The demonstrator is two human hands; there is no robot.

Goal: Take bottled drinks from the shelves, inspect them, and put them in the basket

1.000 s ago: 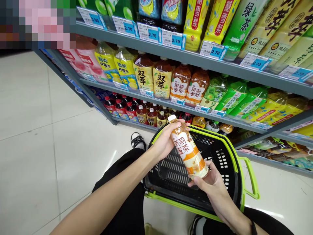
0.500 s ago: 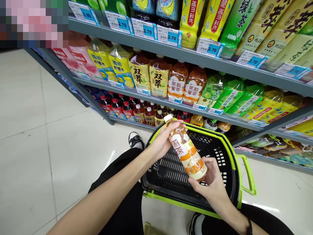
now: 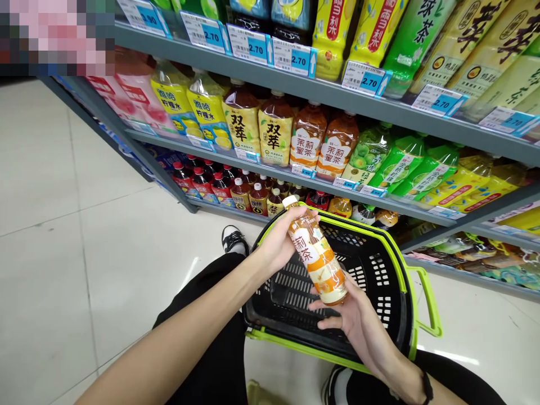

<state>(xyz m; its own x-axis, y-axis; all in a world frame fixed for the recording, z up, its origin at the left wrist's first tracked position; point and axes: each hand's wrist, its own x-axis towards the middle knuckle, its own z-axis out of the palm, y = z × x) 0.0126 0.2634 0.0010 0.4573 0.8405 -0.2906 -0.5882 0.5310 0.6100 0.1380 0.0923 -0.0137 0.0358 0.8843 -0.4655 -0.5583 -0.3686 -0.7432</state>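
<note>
A tea bottle (image 3: 317,253) with a white cap and an orange-and-cream label hangs tilted over the shopping basket. My left hand (image 3: 282,239) is closed around its upper part, just below the cap. At the bottle's lower end is my right hand (image 3: 354,312), its fingers spread apart beneath the base and its thumb by the side; whether the palm bears any weight I cannot tell. Below both hands stands the black shopping basket (image 3: 291,298) with lime-green rims and handles, set between my legs. Its slotted bottom shows around the bottle.
Grey store shelves (image 3: 253,62) run across the front, filled with drink bottles and price tags. Small red-capped bottles (image 3: 202,183) line the low shelf just beyond the basket. My shoe (image 3: 234,241) is left of the basket on the tiled floor (image 3: 46,247).
My right hand has loosened from the bottle's base and spread its fingers below it. The bottle has turned slightly about its length, and its lower end has shifted a little left.
</note>
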